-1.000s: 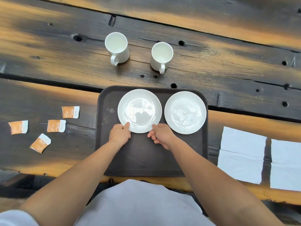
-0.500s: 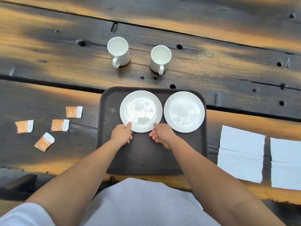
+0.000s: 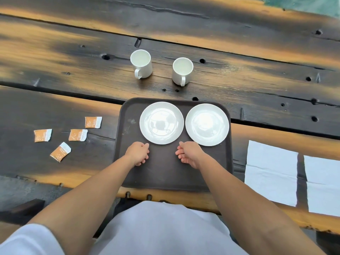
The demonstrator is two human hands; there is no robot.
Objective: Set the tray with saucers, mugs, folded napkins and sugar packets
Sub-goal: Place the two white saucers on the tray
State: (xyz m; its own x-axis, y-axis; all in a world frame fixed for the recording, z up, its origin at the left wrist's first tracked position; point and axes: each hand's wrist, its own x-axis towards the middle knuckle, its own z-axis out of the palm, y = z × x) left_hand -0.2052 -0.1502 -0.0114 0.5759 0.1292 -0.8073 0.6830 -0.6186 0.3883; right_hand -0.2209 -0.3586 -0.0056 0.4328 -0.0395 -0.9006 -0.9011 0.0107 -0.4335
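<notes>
Two white saucers, the left one and the right one, lie side by side on the far half of a dark brown tray. My left hand and my right hand hover over the tray just below the left saucer, fingers loosely curled, holding nothing. Beyond the tray stand two white mugs, the left mug and the right mug, handles toward me. Several orange sugar packets lie left of the tray. Two white napkins, one nearer the tray and one at the frame edge, lie flat on the right.
Everything rests on a dark, weathered wooden table with gaps between planks and bolt holes. The near table edge runs just behind the tray. My white apron fills the bottom of the view.
Both hands have let go of the left saucer's near rim and drawn back slightly toward me. The saucer stays put on the tray.
</notes>
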